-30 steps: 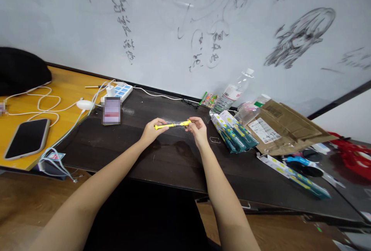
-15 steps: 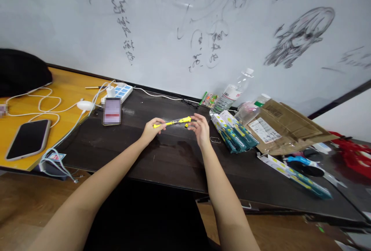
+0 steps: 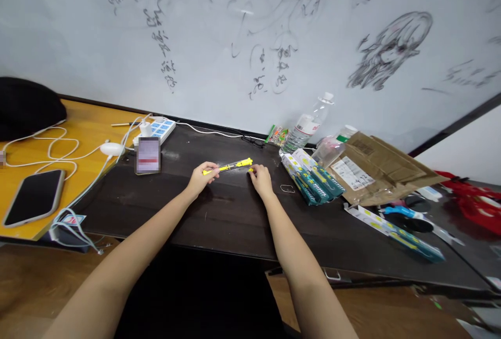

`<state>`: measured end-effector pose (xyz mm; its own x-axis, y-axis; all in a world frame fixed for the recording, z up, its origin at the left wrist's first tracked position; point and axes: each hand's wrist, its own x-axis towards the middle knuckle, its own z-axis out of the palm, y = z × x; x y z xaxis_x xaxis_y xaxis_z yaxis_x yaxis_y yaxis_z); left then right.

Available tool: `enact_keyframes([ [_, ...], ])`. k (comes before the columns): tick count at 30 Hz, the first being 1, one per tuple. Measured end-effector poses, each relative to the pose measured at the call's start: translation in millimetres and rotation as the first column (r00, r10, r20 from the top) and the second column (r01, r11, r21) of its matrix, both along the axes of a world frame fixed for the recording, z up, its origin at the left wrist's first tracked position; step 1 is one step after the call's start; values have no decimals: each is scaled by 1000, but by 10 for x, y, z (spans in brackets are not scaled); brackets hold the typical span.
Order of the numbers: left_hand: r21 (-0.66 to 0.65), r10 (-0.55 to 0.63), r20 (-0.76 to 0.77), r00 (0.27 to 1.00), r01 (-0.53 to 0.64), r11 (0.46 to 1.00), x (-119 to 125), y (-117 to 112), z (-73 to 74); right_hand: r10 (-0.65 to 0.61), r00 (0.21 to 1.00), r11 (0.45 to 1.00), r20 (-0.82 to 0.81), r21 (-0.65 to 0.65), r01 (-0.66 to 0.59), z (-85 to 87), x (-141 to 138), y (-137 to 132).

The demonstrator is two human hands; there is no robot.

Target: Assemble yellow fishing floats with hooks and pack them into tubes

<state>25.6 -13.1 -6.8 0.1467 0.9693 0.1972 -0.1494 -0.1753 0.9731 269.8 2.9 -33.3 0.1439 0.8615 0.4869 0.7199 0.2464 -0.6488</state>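
Observation:
My left hand (image 3: pixel 202 178) grips one end of a slim, pen-like yellow stick (image 3: pixel 230 166) with a clear or dark middle section. The stick is held above the dark table, tilted slightly up toward its right end. My right hand (image 3: pixel 262 179) is just right of that end, with its fingers pinched on a small yellow piece (image 3: pixel 251 170). This piece is apart from the stick, and its exact kind is too small to tell.
Teal and white long boxes (image 3: pixel 313 177) lie to the right, beside a water bottle (image 3: pixel 307 127) and a brown cardboard package (image 3: pixel 376 169). Another long box (image 3: pixel 395 232) lies near the front. A propped phone (image 3: pixel 147 156) and a power strip (image 3: pixel 162 129) stand at left.
My right hand has gone from spread fingers to a closed pinch around the small yellow piece. The stick stays in my left hand. The camera view has shifted slightly.

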Motion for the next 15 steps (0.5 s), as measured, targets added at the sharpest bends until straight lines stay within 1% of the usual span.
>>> enact_keyframes([
  [1,1,0,-2,1000,0,1000,-1,5,-6,38,993,999,-115,9,-37,46,21,-3],
  [2,1,0,-5,1000,0,1000,-3,10,-12,85,964,996,-252,28,-81,103,41,-17],
  [3,1,-2,-8,1000,2,1000,-3,14,-18,140,908,990,-396,51,-130,167,57,-41],
  [5,1,-7,-12,1000,7,1000,-2,16,-23,242,746,967,-620,94,-236,302,65,-113],
  [6,1,-10,-13,1000,10,1000,-1,16,-22,287,675,951,-680,114,-289,363,55,-156],
  [7,0,-13,-14,1000,13,1000,0,14,-20,322,625,934,-711,129,-334,417,37,-199],
  [8,-1,-16,-16,1000,16,1000,1,11,-16,349,594,918,-725,137,-372,460,12,-239],
  [10,-3,-17,-19,1000,17,1000,3,5,-8,378,576,896,-725,131,-424,514,-41,-301],
  [12,0,-16,-20,1000,16,1000,2,1,-3,382,590,889,-712,109,-444,533,-81,-331],
  [15,5,-17,-22,1000,17,1000,1,4,-8,372,617,893,-693,86,-442,521,-93,-330],
])
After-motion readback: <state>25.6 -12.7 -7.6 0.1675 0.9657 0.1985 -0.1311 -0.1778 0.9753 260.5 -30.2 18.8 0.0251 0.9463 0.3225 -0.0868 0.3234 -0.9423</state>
